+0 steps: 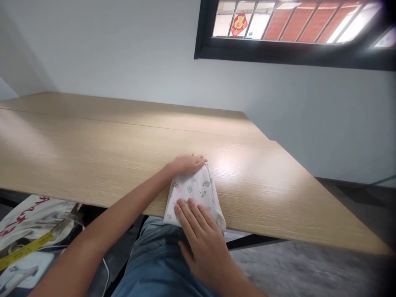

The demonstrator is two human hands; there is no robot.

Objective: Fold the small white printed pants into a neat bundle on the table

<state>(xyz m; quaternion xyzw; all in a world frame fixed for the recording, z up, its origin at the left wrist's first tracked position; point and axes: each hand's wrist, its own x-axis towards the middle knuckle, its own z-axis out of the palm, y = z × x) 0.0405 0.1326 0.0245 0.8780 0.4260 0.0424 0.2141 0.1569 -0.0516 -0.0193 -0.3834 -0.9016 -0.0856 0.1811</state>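
Folded cloth (194, 194): on tabletop (93, 152) edge.
Left hand (185, 165): fingers together, pressing far side.
Right hand (201, 243): spread flat on it.
Care: keep folds even.

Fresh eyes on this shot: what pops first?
A folded white cloth printed with small coloured motifs lies at the near edge of the light oak-grain table, the left hand on its far end and the right hand flat on its near end. At top right, a black-framed window shows a red diamond-shaped ornament. Lower left, below the table, runs a yellow measuring tape.
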